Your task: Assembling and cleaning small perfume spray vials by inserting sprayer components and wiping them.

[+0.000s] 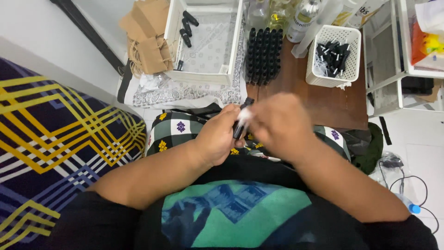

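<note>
Centrally, left hand [217,139] grips small black bottle [240,126]; right hand [277,122] presses white label [244,114] on; black bottles [263,55] behind.

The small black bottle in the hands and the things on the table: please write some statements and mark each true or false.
1. The left hand holds a small black bottle. True.
2. The right hand rests flat on the wooden table. False: it is raised at the bottle, with something white.
3. The white basket holds black caps. True.
4. The black bottles on the table lie scattered. False: they stand upright in rows.
</note>
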